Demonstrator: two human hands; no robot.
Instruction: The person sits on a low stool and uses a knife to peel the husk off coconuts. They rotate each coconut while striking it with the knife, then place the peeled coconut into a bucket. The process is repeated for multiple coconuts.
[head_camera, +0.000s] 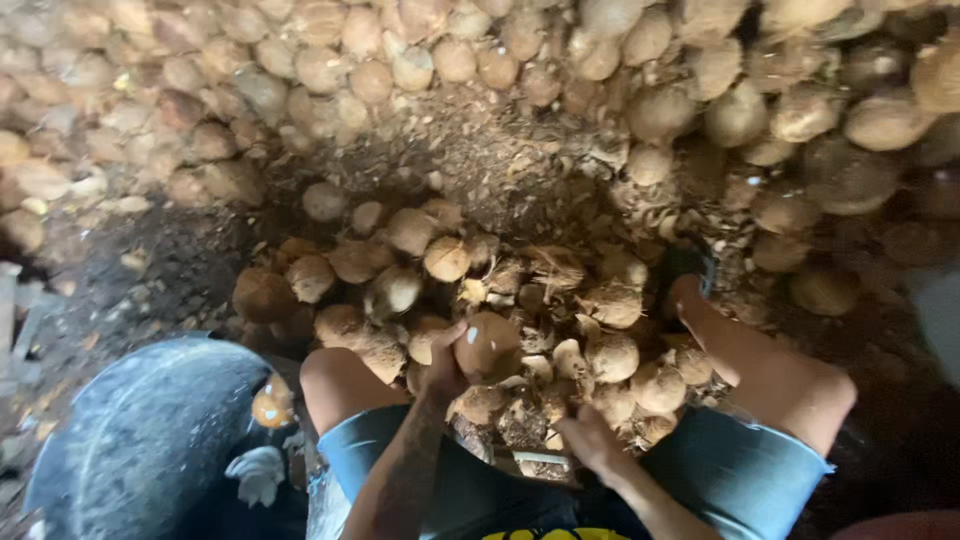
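Observation:
My left hand (445, 372) grips a round brown husked coconut (487, 345) and holds it up between my knees. My right hand (590, 440) rests lower, its fingers on a knife blade (538, 458) and bits of husk at my lap. Whether it grips the blade's handle is hidden. A heap of similar coconuts (610, 355) lies on the ground right in front of me, between my bare legs.
A big wall of piled coconuts (640, 110) fills the far side. A dark round basin (150, 430) sits at my left, with a cut coconut piece (272, 405) at its rim. Husk scraps cover the dirt floor (170, 270). My right foot (690, 285) is out ahead.

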